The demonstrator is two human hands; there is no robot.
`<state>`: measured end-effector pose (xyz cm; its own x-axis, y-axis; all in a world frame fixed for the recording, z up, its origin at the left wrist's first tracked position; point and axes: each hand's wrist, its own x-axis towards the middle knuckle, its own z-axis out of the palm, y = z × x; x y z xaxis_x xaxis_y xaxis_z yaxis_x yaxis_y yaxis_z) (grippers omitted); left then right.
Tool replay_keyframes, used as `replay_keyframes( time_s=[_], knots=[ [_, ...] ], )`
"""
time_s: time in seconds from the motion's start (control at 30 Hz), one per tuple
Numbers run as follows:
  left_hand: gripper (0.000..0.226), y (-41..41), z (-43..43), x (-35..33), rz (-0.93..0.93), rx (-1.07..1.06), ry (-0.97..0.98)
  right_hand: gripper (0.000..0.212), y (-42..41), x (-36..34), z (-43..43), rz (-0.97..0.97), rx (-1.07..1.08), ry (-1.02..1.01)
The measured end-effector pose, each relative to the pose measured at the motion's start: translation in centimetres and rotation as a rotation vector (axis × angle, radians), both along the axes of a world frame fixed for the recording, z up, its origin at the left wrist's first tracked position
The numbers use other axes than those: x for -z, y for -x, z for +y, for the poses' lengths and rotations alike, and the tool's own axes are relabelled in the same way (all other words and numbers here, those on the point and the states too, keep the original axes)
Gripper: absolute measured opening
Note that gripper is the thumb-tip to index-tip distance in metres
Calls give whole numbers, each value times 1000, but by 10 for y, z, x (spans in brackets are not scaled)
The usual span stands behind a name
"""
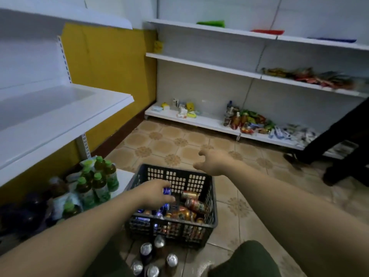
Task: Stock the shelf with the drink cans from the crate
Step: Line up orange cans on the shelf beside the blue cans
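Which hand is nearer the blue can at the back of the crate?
Left. The left hand is inside the crate, fingers curled round the blue can; the right hand hovers past the crate's far right corner, holding nothing.

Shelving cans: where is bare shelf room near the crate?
Left middle shelf: bare, by yellow wall. Far bottom shelf: gap between small boxes and far bottles. Crowded: green-capped bottles beside the crate, where left hand grips blue can.

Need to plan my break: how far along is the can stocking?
Barely begun: the white shelf shows no cans. In hand: the left hand grips a blue can inside the black crate; the right hand hovers open. Left: many orange cans in the crate, plus upright cans on the floor.
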<state>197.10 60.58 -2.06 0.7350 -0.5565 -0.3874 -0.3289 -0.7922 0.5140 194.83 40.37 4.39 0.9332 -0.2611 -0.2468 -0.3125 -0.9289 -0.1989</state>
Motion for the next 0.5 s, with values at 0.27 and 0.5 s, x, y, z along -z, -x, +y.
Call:
replay_keyframes(
  time_s=[0.27,0.5],
  knots=[
    [53,-64,-38,111,213,-11,-97,54,-60,125,-55,209,32,-128],
    [43,-133,-82,239,344,32,-170,42,-111,279,-91,390,88,-323]
  ],
)
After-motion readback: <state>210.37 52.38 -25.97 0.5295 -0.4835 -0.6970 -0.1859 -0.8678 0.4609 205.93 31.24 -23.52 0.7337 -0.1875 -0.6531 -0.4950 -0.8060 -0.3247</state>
